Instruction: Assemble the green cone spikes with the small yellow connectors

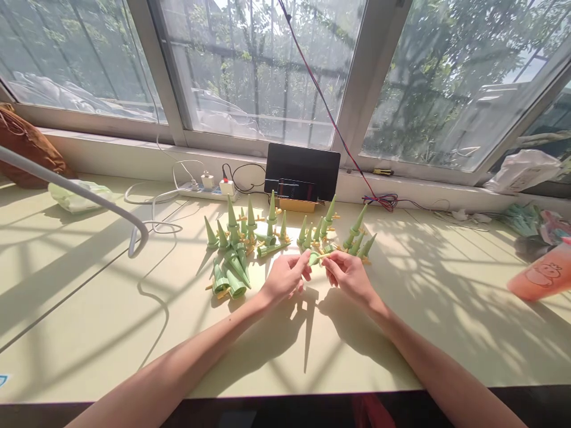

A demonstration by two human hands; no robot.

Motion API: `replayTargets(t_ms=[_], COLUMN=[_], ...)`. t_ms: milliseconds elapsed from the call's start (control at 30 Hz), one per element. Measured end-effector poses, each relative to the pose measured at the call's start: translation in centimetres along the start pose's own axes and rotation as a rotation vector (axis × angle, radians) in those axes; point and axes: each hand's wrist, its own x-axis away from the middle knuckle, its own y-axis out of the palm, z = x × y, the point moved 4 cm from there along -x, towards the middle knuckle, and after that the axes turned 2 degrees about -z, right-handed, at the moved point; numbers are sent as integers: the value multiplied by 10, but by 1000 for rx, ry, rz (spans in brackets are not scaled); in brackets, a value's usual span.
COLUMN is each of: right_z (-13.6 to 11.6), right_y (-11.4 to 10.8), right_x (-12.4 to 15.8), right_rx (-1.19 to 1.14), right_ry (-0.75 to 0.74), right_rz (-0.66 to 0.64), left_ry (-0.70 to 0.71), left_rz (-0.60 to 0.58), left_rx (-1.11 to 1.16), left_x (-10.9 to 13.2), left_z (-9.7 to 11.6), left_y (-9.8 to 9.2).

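Observation:
Between my hands is a small green piece (pixel 314 258), pinched by the fingers of my left hand (pixel 288 274). My right hand (pixel 348 275) grips a thin yellow stick (pixel 327 255) whose end meets the green piece. Behind the hands, several green cones (pixel 232 220) stand upright with small yellow pieces at their bases. More green cones (pixel 235 283) lie on their sides to the left of my left hand. Another upright group (pixel 355 227) is just beyond my right hand.
A black tablet (pixel 303 169) leans at the back of the pale table (pixel 134 351). A power strip (pixel 209 191) with white cables lies left of it. A grey metal arm (pixel 89 193) crosses the left side. An orange-pink cup (pixel 542 273) lies at the right.

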Motion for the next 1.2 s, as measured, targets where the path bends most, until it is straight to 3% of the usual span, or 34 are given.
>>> replayTargets(t_ms=[467, 833, 1200], right_z=[1, -3, 0], right_y=[1, 3, 1], right_x=[1, 2, 1], right_rx=[8, -34, -81], right_ry=[24, 85, 50], right_rz=[-12, -27, -1], left_ry=[73, 277, 332], left_rz=[-83, -2, 68], left_rx=[-73, -161, -220], left_x=[1, 6, 9], left_z=[-5, 6, 8], left_y=[3, 1, 1])
